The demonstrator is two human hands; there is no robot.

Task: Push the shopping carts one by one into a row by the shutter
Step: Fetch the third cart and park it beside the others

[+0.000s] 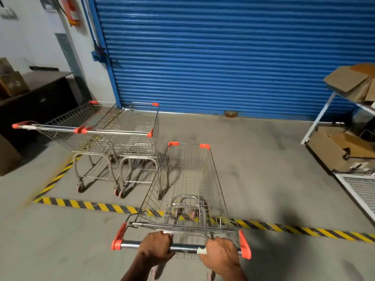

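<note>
Both hands, left hand (155,247) and right hand (220,252), gripping shopping cart handle (182,248); ahead, two parked carts (113,128) beside blue shutter (223,57).

No readable text

Nothing legible is showing anywhere: the blue shutter (223,57) is carrying no lettering, the cardboard boxes (353,82) are showing no print that can be made out, and the red wall fixture (71,11) is too blurred.
</note>
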